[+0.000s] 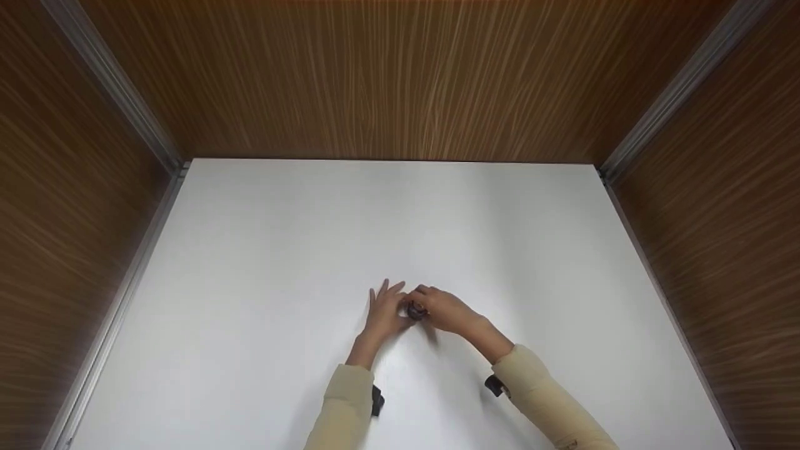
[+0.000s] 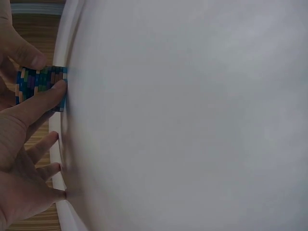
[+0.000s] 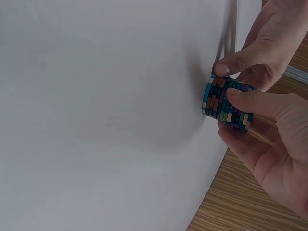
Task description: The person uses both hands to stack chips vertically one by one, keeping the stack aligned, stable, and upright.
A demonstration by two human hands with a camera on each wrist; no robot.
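Note:
A stack of poker chips [image 1: 416, 310], their edges blocked in blue, green, orange and purple, stands upright between the two hands, its bottom chip right at the white tabletop. Low on the stack, the left hand [image 1: 384, 312] pinches it between thumb and forefinger, and its other fingers spread out toward the table. From the other side the right hand [image 1: 444, 309] grips the upper chips, its thumb [image 3: 250, 100] across their edges in the right wrist view. The left wrist view shows the chips [image 2: 43, 79] partly hidden behind the left thumb.
The white table [image 1: 269, 250] spreads around both hands. Wood-grain panels [image 1: 387, 81] rise behind it and along both sides, with metal rails [image 1: 119, 69] at the corners. Dark wrist cameras [image 1: 377, 400] stick out from the beige sleeves [image 1: 342, 406].

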